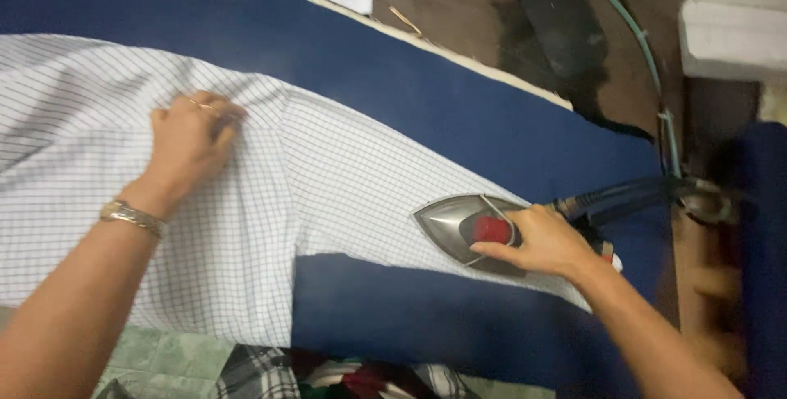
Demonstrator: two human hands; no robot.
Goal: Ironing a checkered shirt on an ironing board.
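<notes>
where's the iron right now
In the head view the iron sits right of centre on the checked shirt, gripped by the right hand, with the blue board around it.

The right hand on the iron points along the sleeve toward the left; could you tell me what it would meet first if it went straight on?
The right hand and iron would first cross more of the checked white shirt, then probably the seam fold near the left hand; depth is unclear.
</notes>
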